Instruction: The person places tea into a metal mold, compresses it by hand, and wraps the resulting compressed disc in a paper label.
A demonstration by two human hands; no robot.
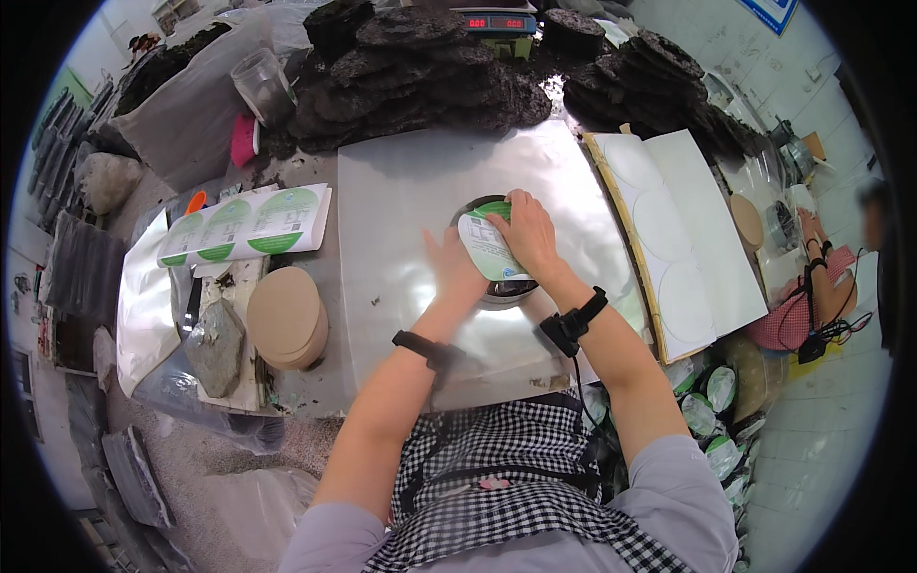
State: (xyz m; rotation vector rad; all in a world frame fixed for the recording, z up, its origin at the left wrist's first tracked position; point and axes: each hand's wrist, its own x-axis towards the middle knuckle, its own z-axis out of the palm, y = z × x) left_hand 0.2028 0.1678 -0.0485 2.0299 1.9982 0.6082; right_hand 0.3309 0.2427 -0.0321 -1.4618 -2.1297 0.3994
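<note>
My right hand (527, 234) grips a round white and green paper label (485, 250) and holds it tilted over a round metal mould (506, 291) sunk in a silvery sheet (401, 191). My left hand (451, 272) lies flat on the sheet at the mould's left rim, its fingers touching the label's lower edge. What lies in the mould is mostly hidden by the label and my hands. Both wrists carry black bands.
Dark pressed round cakes (430, 67) are piled at the back by a scale (499, 21). A sheet of green round labels (244, 224) and a stack of tan discs (287, 315) lie left. White round papers (669, 229) lie right. Another person (821, 277) sits far right.
</note>
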